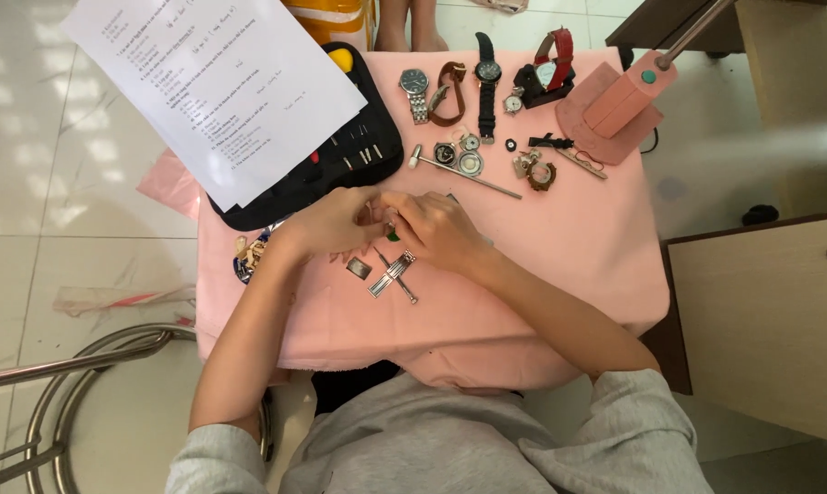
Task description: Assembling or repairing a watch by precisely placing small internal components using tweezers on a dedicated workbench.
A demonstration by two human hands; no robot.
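Left hand [340, 222] and right hand [436, 229]: fingers curled together over a small part [390, 226] at the middle of the pink cloth [578, 247], pinched between both so it stays steady; what it is, I cannot tell; metal watch-band pieces [390, 273] just near of the hands, within reach; wristwatches [450, 87] lined along the far edge; black tool case [340, 160] far left, under printed sheets [217, 87]; pink lamp base [614, 110] far right.

Salmon-pink cloth [560, 247] over desk | black tool case [340, 169] at cloth's upper left, white printed sheet [221, 82] across it | red-strapped watch [555, 59], brown strap [448, 91], black-strapped watch [486, 78], silver steel watch [415, 91] along cloth's far edge | pink lamp base [614, 110] at far right corner | grey sleeves [633, 430] below cloth
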